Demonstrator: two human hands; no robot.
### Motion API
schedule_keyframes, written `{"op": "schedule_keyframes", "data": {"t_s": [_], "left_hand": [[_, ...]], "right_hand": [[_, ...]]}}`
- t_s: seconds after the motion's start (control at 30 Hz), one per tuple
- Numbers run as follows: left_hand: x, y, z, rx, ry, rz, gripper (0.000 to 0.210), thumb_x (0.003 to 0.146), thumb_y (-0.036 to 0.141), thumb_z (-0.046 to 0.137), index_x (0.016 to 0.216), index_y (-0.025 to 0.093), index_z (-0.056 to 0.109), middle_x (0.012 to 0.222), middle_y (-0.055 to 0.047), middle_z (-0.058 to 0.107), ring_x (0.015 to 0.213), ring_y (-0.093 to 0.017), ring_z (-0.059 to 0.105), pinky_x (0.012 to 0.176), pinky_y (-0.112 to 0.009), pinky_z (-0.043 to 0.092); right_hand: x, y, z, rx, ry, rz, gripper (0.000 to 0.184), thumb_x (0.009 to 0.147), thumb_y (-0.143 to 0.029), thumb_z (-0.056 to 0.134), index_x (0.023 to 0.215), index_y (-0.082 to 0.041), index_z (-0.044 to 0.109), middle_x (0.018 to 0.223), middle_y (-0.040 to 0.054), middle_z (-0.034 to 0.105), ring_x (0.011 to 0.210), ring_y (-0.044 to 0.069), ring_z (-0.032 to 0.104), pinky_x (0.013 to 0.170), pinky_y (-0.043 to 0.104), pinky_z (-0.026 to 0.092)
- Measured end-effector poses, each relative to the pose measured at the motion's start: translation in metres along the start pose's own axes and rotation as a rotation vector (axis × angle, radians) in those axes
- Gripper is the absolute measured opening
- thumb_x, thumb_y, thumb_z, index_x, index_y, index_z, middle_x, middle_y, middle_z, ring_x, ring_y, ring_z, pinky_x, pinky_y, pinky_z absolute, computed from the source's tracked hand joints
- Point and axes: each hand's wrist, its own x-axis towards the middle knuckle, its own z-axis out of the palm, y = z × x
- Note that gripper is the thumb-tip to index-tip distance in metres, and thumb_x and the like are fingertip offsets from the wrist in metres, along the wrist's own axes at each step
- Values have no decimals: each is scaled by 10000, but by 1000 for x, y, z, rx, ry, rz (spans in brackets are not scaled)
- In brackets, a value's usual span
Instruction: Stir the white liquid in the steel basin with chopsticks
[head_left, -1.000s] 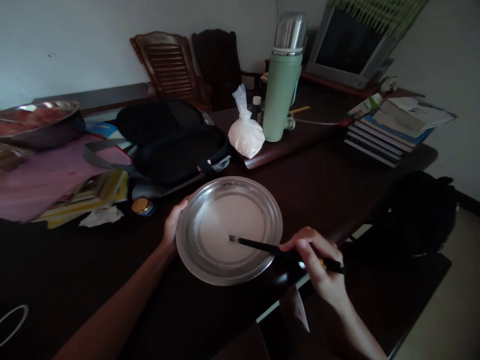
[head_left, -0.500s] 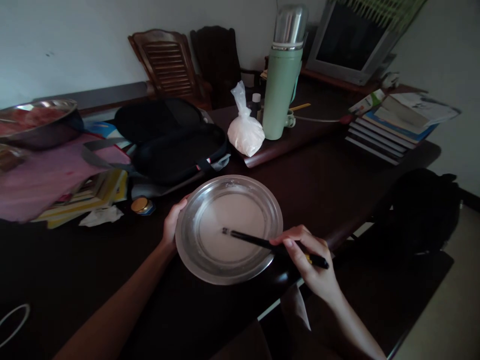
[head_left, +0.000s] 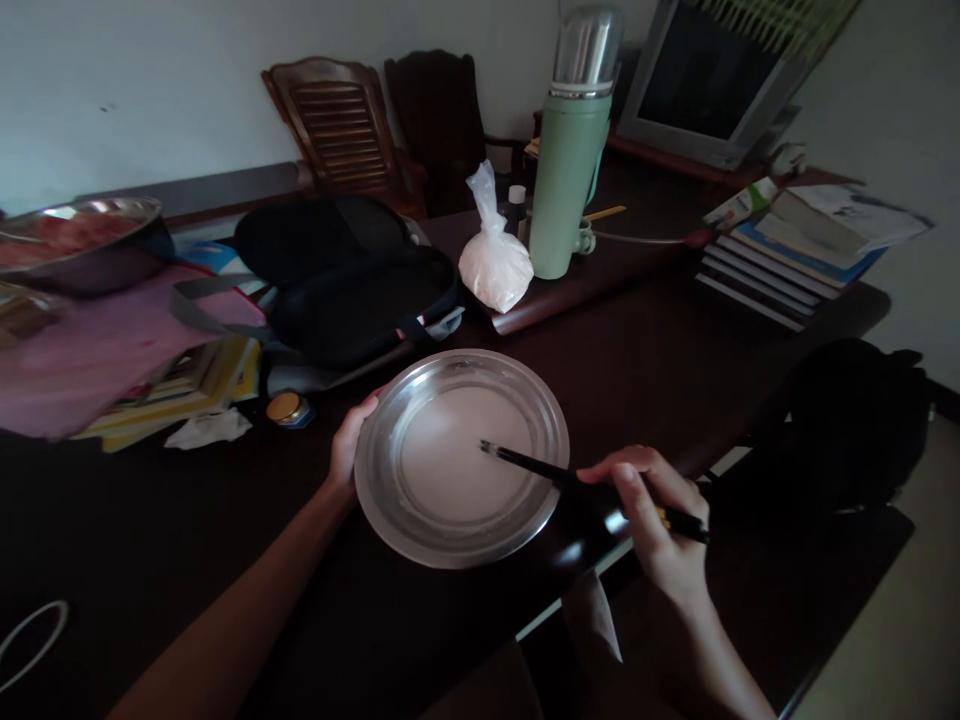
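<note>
A round steel basin (head_left: 390,535) with a wide flat rim stands on the dark table in front of me, a milky white liquid (head_left: 450,470) in its bottom. My left hand (head_left: 349,440) grips its left rim, thumb on the edge and most fingers hidden beneath. In my right hand (head_left: 660,510), over the table's near edge, are black chopsticks (head_left: 532,463) pressed together, with gold marks near the upper end. Their whitened tips point left over the liquid; I cannot tell whether they touch it.
Behind the basin stand a tied bag of white powder (head_left: 496,268) and a tall green thermos (head_left: 566,185). An open black case (head_left: 360,300) and a small gold-lidded jar (head_left: 288,408) are to the left. Books (head_left: 787,260) are stacked at right, above a black bag (head_left: 855,430).
My right hand has moved right, drawing the chopsticks' tips from the middle of the basin toward its right side. The left hand keeps its hold on the rim.
</note>
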Motion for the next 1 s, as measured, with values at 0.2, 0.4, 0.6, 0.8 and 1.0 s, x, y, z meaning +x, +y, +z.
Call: {"op": "schedule_keyframes", "data": {"t_s": [0.2, 0.4, 0.6, 0.8, 1.0], "left_hand": [[0, 1, 1, 0, 1, -12, 207, 735, 291, 649, 903, 187, 710, 703, -7, 699, 832, -242, 690, 766, -307, 552], [0, 0, 0, -12, -26, 2, 267, 727, 307, 670, 952, 168, 709, 830, -34, 732, 856, -245, 688, 796, -317, 548], [0, 0, 0, -1, -1, 7, 251, 723, 315, 669, 928, 174, 707, 764, -28, 714, 877, -260, 686, 792, -318, 543], [-1, 0, 2, 12, -10, -10, 265, 737, 329, 657, 951, 182, 708, 747, -21, 713, 847, -265, 688, 768, -335, 550], [1, 0, -1, 6, -19, -5, 254, 765, 316, 647, 975, 188, 711, 741, -17, 718, 825, -260, 695, 750, -321, 555]], "right_hand": [[0, -2, 2, 55, -170, -43, 213, 959, -231, 515, 876, -244, 710, 781, 3, 712, 723, 155, 644, 667, 293, 472], [0, -1, -3, -40, 19, -3, 214, 956, -237, 523, 864, -238, 716, 785, 21, 703, 712, 166, 633, 639, 302, 461], [1, -3, 3, 35, -190, -51, 207, 957, -242, 517, 885, -246, 711, 792, 15, 718, 728, 169, 650, 662, 311, 480], [-1, -1, -2, 4, 4, 0, 216, 958, -232, 520, 849, -240, 706, 766, 8, 698, 693, 152, 627, 629, 293, 453], [2, -2, 5, 33, -178, -59, 196, 955, -225, 527, 903, -252, 714, 806, 5, 727, 742, 163, 656, 686, 311, 477]]}}
